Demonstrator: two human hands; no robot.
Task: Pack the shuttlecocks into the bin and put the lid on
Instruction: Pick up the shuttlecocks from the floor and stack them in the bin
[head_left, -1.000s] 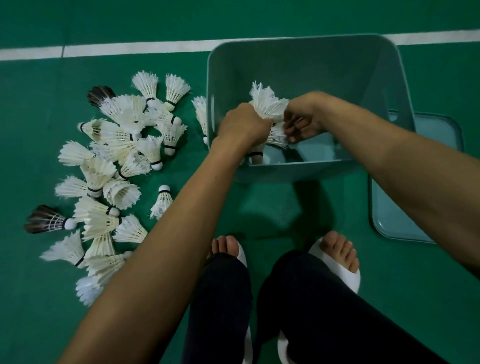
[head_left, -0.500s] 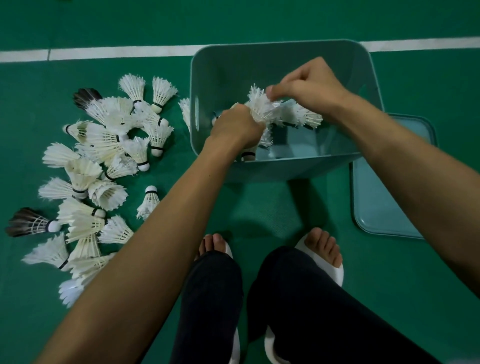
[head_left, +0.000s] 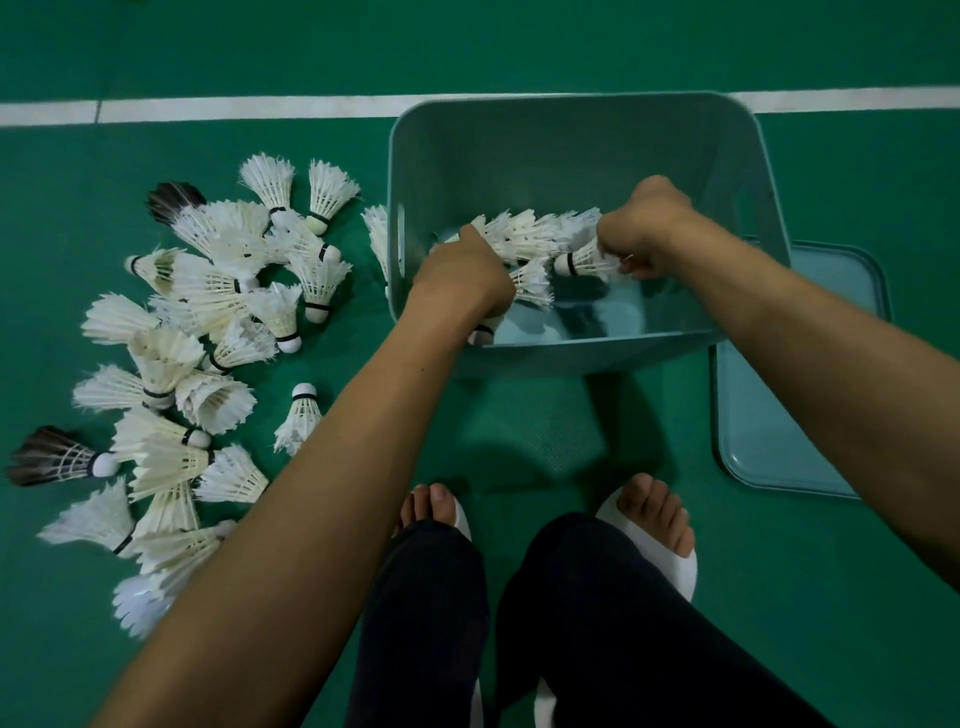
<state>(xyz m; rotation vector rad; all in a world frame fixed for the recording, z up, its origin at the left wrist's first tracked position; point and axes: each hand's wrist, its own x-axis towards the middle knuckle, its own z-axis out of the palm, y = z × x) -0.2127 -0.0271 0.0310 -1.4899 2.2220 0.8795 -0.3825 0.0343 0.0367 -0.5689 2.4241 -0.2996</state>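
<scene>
1. My left hand (head_left: 462, 280) and right hand (head_left: 644, 234) each clutch white shuttlecocks (head_left: 530, 239) low inside the bin (head_left: 571, 104).
2. Packing step: I'd release these, then reach for the loose pile (head_left: 208, 338) left of the bin.
3. The lid (head_left: 779, 426) lies flat just right of the bin, for last.

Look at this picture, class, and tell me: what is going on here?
A person stands over a teal bin on a green court floor, both hands inside it. The left hand grips a bunch of white shuttlecocks; the right hand holds a single shuttlecock beside them. A big pile of shuttlecocks lies on the floor left of the bin, and the lid lies on the floor at its right, not yet on.
</scene>
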